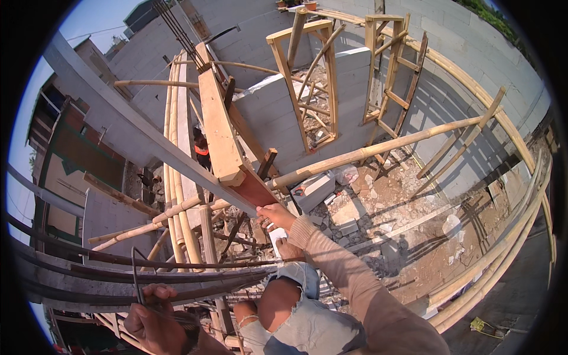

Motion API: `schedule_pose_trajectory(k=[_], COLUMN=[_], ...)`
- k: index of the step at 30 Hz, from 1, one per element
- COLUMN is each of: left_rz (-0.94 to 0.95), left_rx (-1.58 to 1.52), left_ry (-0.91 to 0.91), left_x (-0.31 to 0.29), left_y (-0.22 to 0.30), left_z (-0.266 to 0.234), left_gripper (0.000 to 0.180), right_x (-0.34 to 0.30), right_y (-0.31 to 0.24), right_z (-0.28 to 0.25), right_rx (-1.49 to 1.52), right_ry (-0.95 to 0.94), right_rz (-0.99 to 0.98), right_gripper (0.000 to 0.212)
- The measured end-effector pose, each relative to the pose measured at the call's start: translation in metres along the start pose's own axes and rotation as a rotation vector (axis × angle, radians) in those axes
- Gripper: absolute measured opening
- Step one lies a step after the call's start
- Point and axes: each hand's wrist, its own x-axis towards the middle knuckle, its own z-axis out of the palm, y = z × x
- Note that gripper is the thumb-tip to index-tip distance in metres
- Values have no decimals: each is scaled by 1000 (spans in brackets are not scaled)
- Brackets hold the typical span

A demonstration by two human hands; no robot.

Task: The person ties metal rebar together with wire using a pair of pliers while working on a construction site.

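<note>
My left hand (155, 316), at the lower left, is closed around a thin metal rod (137, 273) with a bent upper end. My right hand (277, 217), reaching out on a brown-sleeved arm, grips the near edge of a wooden board (258, 192) with a reddish-brown face. That board adjoins the end of a long pale timber formwork (218, 121) running away from me. A long grey bar (171, 152) slants from the upper left to just beside my right hand. Dark steel bars (195, 264) pass close above my left hand.
Bamboo poles (378, 151) cross the space, some bundled at the right (497, 254). Below lie rubble (367, 213) and a grey block (313, 190). Wooden frames (302, 89) and a ladder (408, 89) stand by grey block walls (473, 118). A person in orange (202, 151) is partly hidden below.
</note>
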Motion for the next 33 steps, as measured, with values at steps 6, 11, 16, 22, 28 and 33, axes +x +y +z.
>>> schedule_pose_trajectory(k=[6,11,16,22,28,33], left_rz=[-14,181,-122,-552,-650,-659], left_rx=[723,680,411,181,162,171], left_ry=[646,582,255,-95,-129,-120], left_x=[-28,-34,-74,-140,-194,-228], left_y=[-29,-95,-218,-409,-527,-578], left_z=[3,1,36,104,112,91], left_gripper=[53,49,45,40,35,32], right_x=[131,183,168,128,138,159], right_y=[87,126,132,133,149,163], right_z=[41,57,23,-49,-130,-176], right_rx=[-427,-741,-243,58,50,-107], right_ry=[-142,149,101,385,691,703], right_rz=[68,-160,200,210,245,227], right_gripper=[45,41,31,18,24,26])
